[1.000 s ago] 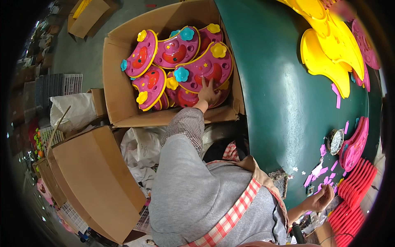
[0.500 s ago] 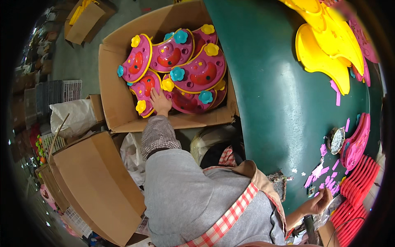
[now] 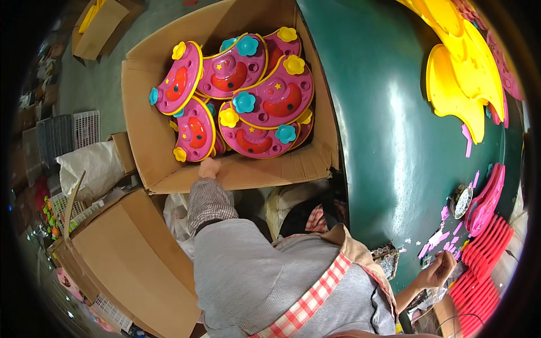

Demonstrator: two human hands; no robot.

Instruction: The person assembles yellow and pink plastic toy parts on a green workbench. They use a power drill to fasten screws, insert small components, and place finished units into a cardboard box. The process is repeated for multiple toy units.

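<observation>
our left hand (image 3: 209,168) has slid down from the face of the lower-left crescent toy (image 3: 197,133) to its near end, while our right hand (image 3: 438,271) has stayed by the edge of the green table (image 3: 369,146). the left now sits low beside the near wall of the open carton (image 3: 138,107); its fingertips are hidden, so we cannot tell whether they grip the toy or merely touch it. the right has its fingers curled, close to some pink strips (image 3: 433,242), and we cannot tell if it pinches anything.

that toy lies inside the carton at the near left, tilted, with other pink crescent toys (image 3: 256,141) lapping one another beside and beyond it. to handle it well, we judge it best to push or hold by the broad shell and yellow rim, sparing the yellow flower (image 3: 180,154), which looks the easiest part to snag. keeping the hand flat and low should avoid scraping the cardboard, and a gentle, even touch should keep the overlapping neighbours from sliding.
</observation>
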